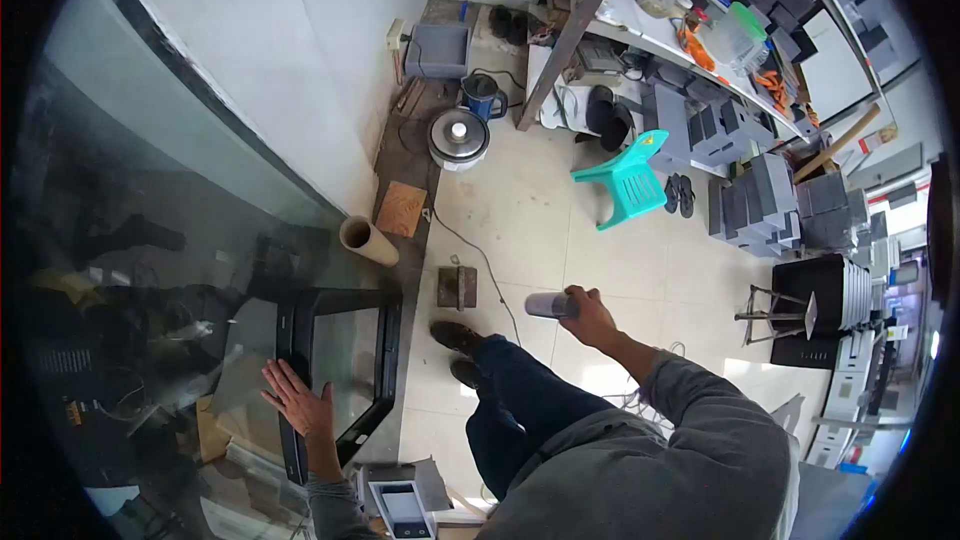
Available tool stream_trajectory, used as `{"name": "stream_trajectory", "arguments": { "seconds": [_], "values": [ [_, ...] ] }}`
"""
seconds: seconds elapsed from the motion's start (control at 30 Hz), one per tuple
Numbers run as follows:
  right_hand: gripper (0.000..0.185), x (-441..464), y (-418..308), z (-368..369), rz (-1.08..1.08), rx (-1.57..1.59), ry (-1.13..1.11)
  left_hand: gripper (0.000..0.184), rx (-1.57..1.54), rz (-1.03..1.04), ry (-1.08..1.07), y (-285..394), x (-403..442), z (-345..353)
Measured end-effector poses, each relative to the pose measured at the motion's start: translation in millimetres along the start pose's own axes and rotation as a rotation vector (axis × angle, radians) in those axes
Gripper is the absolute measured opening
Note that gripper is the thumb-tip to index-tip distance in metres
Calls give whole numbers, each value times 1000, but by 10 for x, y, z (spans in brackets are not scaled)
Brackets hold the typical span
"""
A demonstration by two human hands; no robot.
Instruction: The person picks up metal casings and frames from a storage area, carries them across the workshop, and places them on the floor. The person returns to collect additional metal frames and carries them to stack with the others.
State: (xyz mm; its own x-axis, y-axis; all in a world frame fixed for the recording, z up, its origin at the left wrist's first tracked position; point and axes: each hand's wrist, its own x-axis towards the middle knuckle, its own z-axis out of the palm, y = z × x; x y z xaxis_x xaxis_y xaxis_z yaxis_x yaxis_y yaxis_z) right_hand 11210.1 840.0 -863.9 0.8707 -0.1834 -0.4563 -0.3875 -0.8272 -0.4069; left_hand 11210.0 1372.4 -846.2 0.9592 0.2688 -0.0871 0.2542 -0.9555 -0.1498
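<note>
Tiled floor (620,265), grey cylinder (545,305) held in curled right grip (591,319), open left grip (302,408) by black frame (391,350)

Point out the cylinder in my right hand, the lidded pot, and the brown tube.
Cylinder (544,305): head view, on its side.
Lidded pot (459,147): head view, on the lid.
Brown tube (380,247): head view, outer wall.

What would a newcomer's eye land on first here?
Probably the bright turquoise chair, the boldest color on the pale floor, near the shelving. Next, perhaps the right hand holding a grayish cylinder near the center, and the left hand, fingers spread, by a black frame.
</note>
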Motion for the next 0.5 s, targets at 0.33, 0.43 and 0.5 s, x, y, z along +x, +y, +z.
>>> {"name": "stream_trajectory", "arguments": {
  "seconds": [0.33, 0.43, 0.5],
  "values": [
    [64, -215, 433, -380, 76, -34, 192, 115, -77, 25, 53, -40, -113, -98],
    [65, -14, 283, -498, 81, -60, 191, 114, -125, -13, 57, 102, -162, -55],
    [64, 238, 319, -466, -15, -57, 211, 112, -175, -53, 49, 248, -276, -47]
  ]
}}
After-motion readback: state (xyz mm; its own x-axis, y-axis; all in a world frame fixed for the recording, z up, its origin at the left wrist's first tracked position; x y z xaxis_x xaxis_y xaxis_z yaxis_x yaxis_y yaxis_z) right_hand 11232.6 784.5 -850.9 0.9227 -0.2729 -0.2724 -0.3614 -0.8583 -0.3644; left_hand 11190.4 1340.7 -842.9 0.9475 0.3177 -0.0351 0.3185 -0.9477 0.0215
